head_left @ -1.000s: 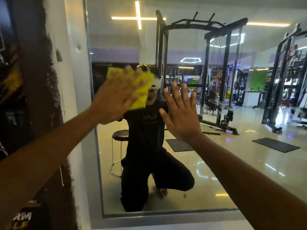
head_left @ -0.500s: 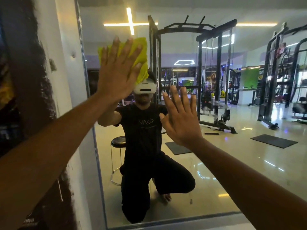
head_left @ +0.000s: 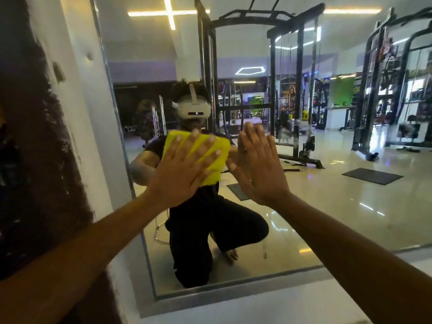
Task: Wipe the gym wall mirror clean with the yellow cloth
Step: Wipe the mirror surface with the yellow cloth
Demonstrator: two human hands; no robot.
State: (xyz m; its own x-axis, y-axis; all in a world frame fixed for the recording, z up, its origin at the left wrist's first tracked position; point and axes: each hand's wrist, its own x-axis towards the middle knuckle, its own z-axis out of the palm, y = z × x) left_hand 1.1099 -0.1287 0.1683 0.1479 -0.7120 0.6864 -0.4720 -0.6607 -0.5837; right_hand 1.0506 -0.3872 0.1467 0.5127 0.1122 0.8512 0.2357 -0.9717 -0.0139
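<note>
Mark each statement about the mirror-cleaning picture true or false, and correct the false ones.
1. The left hand presses the cloth flat on the mirror with spread fingers. True.
2. The cloth is blue. False: it is yellow.
3. The right hand lies open beside the cloth and holds nothing. True.
4. The right hand is to the left of the cloth. False: it is to its right.
5. The cloth is at the mirror's bottom edge. False: it is well above it, about mid-height.
</note>
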